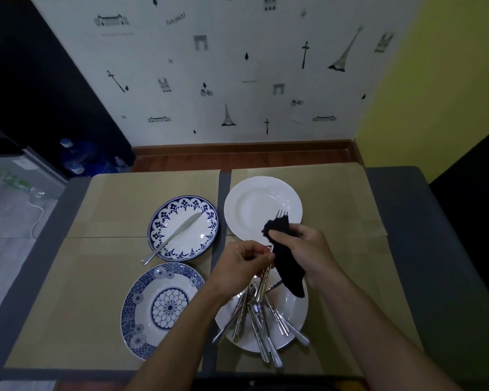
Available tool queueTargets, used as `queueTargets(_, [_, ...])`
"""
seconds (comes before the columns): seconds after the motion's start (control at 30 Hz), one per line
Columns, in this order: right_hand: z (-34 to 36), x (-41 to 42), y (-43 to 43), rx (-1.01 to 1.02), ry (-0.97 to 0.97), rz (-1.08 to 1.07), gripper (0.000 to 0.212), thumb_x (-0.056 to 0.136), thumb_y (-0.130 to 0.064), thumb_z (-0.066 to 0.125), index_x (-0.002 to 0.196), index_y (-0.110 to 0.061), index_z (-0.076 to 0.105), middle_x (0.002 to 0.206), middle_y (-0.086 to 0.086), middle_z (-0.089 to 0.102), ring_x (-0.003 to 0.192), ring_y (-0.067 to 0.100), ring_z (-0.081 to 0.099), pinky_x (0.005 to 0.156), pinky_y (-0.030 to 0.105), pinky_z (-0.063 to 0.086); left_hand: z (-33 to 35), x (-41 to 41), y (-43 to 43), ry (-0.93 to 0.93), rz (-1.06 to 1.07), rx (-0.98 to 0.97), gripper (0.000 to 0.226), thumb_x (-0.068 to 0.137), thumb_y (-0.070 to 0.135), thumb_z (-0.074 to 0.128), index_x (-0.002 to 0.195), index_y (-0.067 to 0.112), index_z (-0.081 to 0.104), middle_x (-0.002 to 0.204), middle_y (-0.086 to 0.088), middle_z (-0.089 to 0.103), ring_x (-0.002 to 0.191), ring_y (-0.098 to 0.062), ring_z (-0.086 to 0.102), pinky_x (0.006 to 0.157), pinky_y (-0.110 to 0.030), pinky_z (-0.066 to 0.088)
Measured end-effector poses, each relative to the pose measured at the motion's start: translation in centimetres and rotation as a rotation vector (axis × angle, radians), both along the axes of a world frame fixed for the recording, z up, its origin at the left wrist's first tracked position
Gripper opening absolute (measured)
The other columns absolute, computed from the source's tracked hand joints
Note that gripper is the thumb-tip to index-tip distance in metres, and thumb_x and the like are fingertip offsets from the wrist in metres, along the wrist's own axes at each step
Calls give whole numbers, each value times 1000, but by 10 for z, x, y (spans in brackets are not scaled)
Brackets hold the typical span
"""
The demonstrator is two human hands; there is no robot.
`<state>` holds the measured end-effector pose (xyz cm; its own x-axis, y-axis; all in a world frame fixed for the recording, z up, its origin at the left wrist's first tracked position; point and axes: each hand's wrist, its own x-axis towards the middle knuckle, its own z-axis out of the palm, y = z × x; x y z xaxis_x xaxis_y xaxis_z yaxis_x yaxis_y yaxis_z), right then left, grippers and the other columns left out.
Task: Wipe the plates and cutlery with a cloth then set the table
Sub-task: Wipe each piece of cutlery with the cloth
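My left hand (242, 266) pinches the handle of a fork (281, 214) whose tines stick up over a plain white plate (246, 204). My right hand (305, 249) grips a black cloth (287, 266) wrapped round the fork's neck. Below my hands, a second white plate (297, 309) holds several loose pieces of cutlery (261, 325). A blue-rimmed plate (206, 221) to the left carries a table knife (172, 238). A blue patterned plate (153, 306) lies at the near left.
Tan placemats (119, 263) cover the dark grey table (415, 235). The table's far edge stands close to a papered wall (237, 80). Blue water bottles (76, 159) stand on the floor at the far left.
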<state>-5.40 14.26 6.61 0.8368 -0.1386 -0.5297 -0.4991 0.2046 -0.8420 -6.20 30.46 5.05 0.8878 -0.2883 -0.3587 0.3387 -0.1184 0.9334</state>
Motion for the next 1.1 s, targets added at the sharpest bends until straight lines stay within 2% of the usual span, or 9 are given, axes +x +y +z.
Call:
queueTargets(0.07, [0,2,-1,10,12,25,19,83,-12,84,100,-11,77,87,10,79,71,24,74,61,33,58,1,-1,0,-6,19,2,6,90,10,72,87,11,76,75,-16,71,66,-15,59,66,-26,49])
queueTargets(0.23, [0,1,0,47,48,78,15,96,-23,73,97,-9,79,91,21,78,69,27,71,79,47,61,9,1,-2,-7,48,13,7,91,7,71,86,7,76,72,-13,71,63,-16,57,61,-25,48])
queueTargets(0.33, [2,1,-1,13,6,88,10,93,-21,77,96,-13,81,89,15,79,74,27,72,73,41,58,15,6,2,-17,87,75,21,93,21,70,84,3,75,74,-17,72,61,-18,61,63,-32,51])
queueTargets(0.43, [9,-1,-2,6,-4,178,10,90,-17,79,98,-10,80,92,14,80,76,26,73,72,35,56,25,18,6,-91,220,132,28,94,31,67,85,6,74,75,-11,72,62,-11,60,60,-23,48])
queueTargets(0.6, [15,-5,3,18,20,293,15,90,-15,79,101,-5,79,95,23,78,76,32,71,75,39,55,41,37,6,-111,178,126,14,91,21,72,97,11,78,88,-12,75,62,-2,59,54,-14,47])
queueTargets(0.77, [20,-7,2,36,42,339,19,90,-18,78,104,-5,78,93,22,78,71,26,71,62,29,57,41,42,10,-153,195,164,7,90,11,72,87,9,78,78,-20,71,56,-5,57,54,-19,49])
queueTargets(0.87, [21,-10,0,39,65,384,21,89,-16,79,106,-4,77,85,16,78,64,21,70,57,27,55,36,49,15,-160,297,156,8,90,14,72,87,12,78,80,-19,73,67,-18,61,68,-39,57])
queueTargets(0.93, [19,-12,-3,54,84,436,22,89,-15,79,106,-2,76,84,16,77,62,22,68,56,29,54,36,55,19,-167,390,145,9,91,14,71,89,8,77,79,-21,72,69,-23,61,73,-44,57])
queueTargets(1.1, [16,-12,-14,38,144,523,26,86,-20,82,107,-5,78,99,22,77,79,30,69,73,41,58,41,63,26,-192,567,131,12,92,11,70,84,17,76,72,-8,73,66,-16,62,72,-36,58])
